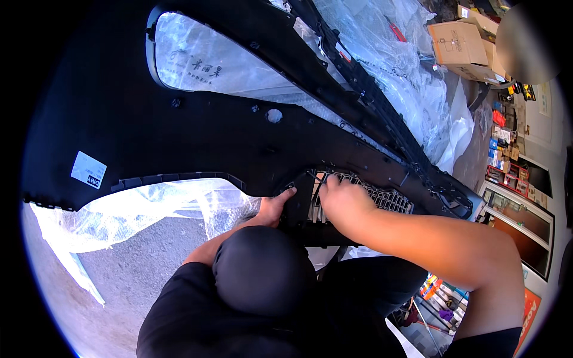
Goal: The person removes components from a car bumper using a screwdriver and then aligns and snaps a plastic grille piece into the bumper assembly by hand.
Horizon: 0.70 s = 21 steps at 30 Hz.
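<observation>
A large black plastic bumper-like panel [119,137] with openings and a white label lies across the view. A light-coloured mesh grille [388,200] sits within an opening low on its right part. My left hand [273,206] grips the panel's lower edge left of the grille, thumb up. My right hand [343,201] is closed at the grille's left end, beside a thin dark piece; what its fingers hold I cannot make out. A long black trim strip [364,95] runs diagonally along the panel's upper right.
Translucent plastic wrapping [406,77] lies beneath the parts, also over grey ground [149,250] at lower left. Cardboard boxes [459,48] stand upper right. Along the right are small packages [501,143], a framed glass door [516,221] and assorted long-handled items [436,310].
</observation>
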{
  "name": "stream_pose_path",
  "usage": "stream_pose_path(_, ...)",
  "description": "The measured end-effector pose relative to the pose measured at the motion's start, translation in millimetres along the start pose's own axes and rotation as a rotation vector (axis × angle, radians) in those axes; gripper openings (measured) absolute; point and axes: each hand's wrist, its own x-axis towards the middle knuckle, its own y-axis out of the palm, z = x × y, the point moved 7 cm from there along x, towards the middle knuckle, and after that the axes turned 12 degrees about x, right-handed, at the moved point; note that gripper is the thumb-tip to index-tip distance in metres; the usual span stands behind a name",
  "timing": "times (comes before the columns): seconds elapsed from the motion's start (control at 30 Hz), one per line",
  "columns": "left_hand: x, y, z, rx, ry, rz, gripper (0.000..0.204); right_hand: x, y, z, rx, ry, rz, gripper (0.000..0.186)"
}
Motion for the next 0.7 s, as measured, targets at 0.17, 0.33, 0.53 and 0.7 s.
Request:
stream_pose_path(0.17,5,-6,8,-0.002,0.021,-0.029,0.056,-24,21,11,-0.541,-0.433,0.018,0.028)
stream_pose_path(0.33,0,-6,5,0.038,0.015,-0.068,0.051,-11,23,20,-0.360,-0.272,0.138,0.027)
stream_pose_path(0.53,-2,-5,1,0.042,-0.010,-0.098,0.051,0,14,11,-0.138,-0.136,0.058,0.020)
stream_pose_path(0.7,-12,2,-10,0.029,-0.022,-0.073,0.058,7,5,-3,0.139,0.125,0.094,0.021)
